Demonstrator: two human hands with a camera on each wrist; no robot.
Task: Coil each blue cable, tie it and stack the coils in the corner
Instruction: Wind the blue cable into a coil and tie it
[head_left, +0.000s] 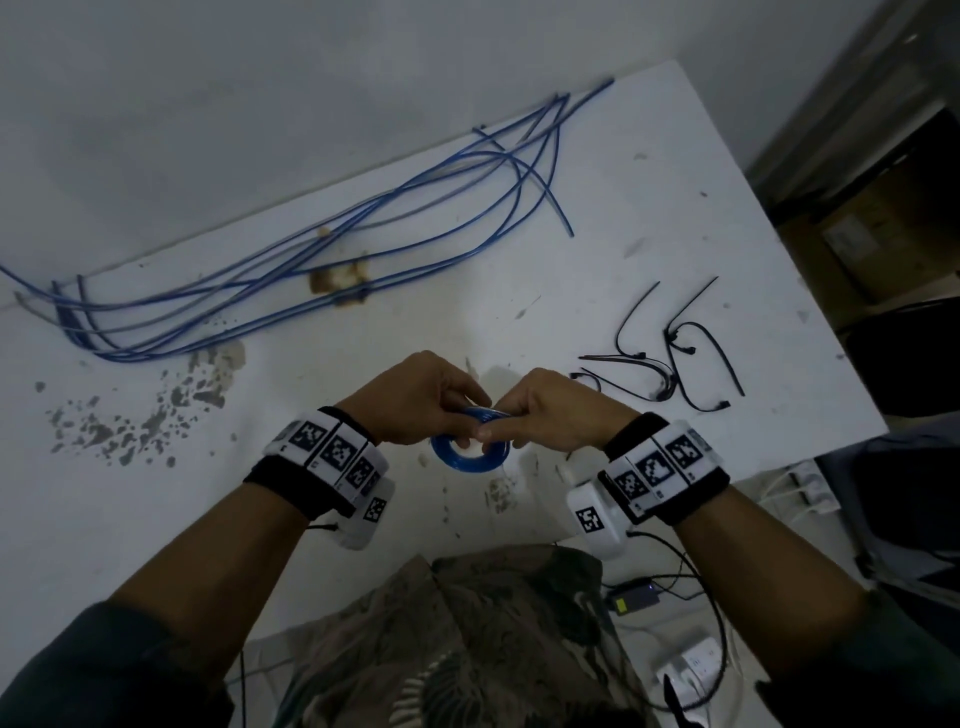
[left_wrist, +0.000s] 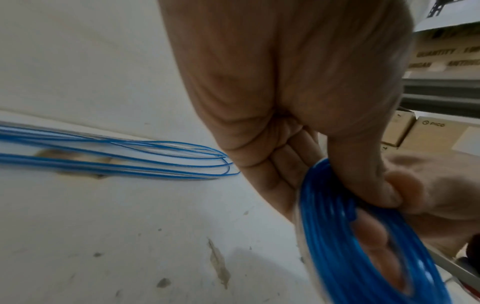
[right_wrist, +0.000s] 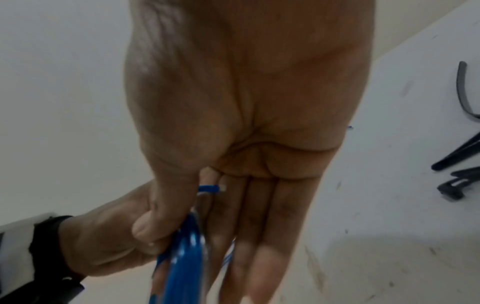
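Left hand (head_left: 415, 400) and right hand (head_left: 550, 410): both pinching one blue coil (head_left: 469, 454), held between them above the worktop (head_left: 675, 218) near its front edge. Loose blue cables (head_left: 291, 260) along the rear edge. Black cable ties (head_left: 670, 358) toward the right edge

"PICO" with a round logo is printed on a cardboard box (left_wrist: 439, 131) in the left wrist view. On a carton (left_wrist: 446, 55) above it, "QUANTITY" can be read; the line beneath is blurred. Square black-and-white coded markers are carried on the wristbands (head_left: 337, 449).
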